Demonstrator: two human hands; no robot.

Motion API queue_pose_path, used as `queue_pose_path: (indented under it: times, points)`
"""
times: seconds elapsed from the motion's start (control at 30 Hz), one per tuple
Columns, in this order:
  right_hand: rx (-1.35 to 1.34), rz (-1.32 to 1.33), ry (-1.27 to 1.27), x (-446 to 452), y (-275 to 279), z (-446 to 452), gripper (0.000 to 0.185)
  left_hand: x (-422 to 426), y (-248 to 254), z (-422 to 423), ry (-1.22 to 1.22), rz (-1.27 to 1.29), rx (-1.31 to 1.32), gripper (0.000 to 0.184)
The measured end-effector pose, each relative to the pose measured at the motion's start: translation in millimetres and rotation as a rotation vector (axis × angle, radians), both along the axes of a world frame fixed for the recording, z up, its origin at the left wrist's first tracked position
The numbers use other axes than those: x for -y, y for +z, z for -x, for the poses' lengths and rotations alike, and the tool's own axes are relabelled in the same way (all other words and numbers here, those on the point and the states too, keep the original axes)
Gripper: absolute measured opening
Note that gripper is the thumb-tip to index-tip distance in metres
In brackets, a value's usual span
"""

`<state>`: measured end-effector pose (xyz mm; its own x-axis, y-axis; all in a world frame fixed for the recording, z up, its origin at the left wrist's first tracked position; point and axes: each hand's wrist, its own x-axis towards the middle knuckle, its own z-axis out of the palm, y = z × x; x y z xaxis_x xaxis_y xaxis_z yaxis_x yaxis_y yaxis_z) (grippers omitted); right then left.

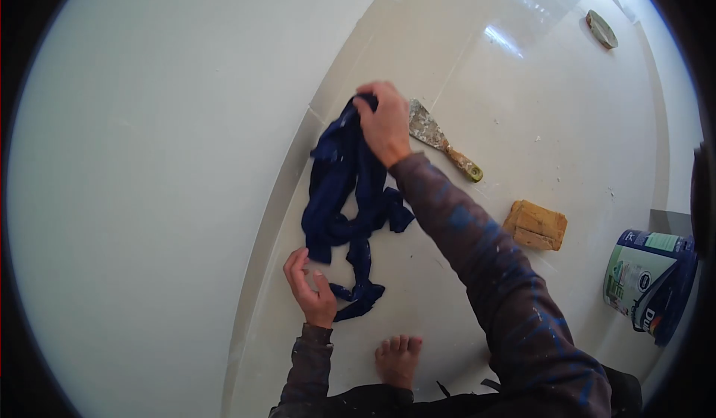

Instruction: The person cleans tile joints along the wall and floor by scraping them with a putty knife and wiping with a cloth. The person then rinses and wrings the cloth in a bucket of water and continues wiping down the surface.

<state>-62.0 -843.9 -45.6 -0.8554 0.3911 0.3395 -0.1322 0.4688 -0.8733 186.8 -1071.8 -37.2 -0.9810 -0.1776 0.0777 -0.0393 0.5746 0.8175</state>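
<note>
A crumpled dark blue cloth lies on the pale tiled floor along the foot of the wall, with loose strips trailing toward me. At its far end my right hand has fingers and thumb closed on the fabric. By the near end, my left hand is half curled, thumb apart from the fingers. Its fingertips are close to the cloth's lower edge, and I see no fabric between them. Just right of my right hand rests a putty knife with a paint-crusted blade and a worn yellowish-green handle.
A white wall with a skirting strip rises on the left. To the right are a yellowish-brown block and a paint bucket. A round, lid-like object lies at the far right. My bare foot stands below.
</note>
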Motion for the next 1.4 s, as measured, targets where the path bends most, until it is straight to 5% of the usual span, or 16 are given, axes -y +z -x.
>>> queue_pose_path:
  times: [0.13,0.27,0.5,0.6,0.77,1.07,1.2,1.4]
  points:
    - [0.022,0.070,-0.356,-33,-19,105,0.019,-14,-29,26,-0.129,0.116,-0.068,0.038]
    - [0.086,-0.394,-0.076,-8,-45,98,0.018,-9,-35,20,-0.009,0.027,-0.024,0.030]
    - [0.128,-0.210,0.174,78,-23,-26,0.051,-7,-43,18,0.010,-0.066,-0.034,0.019]
    - [0.077,0.014,0.150,63,-28,-14,0.045,-3,-51,19,0.020,-0.018,-0.103,0.016]
    - [0.026,0.086,-0.298,30,-31,76,0.032,-9,-40,17,0.053,-0.145,-0.032,0.018]
    - [0.166,0.022,0.097,60,-33,-1,0.032,-6,-45,16,0.011,-0.080,-0.040,0.020]
    - [0.095,0.000,-0.336,39,-39,67,0.022,-3,-50,14,0.066,-0.075,-0.050,0.019]
    - [0.146,-0.079,0.110,58,-28,-7,0.021,-7,-47,15,0.054,-0.129,-0.064,0.018]
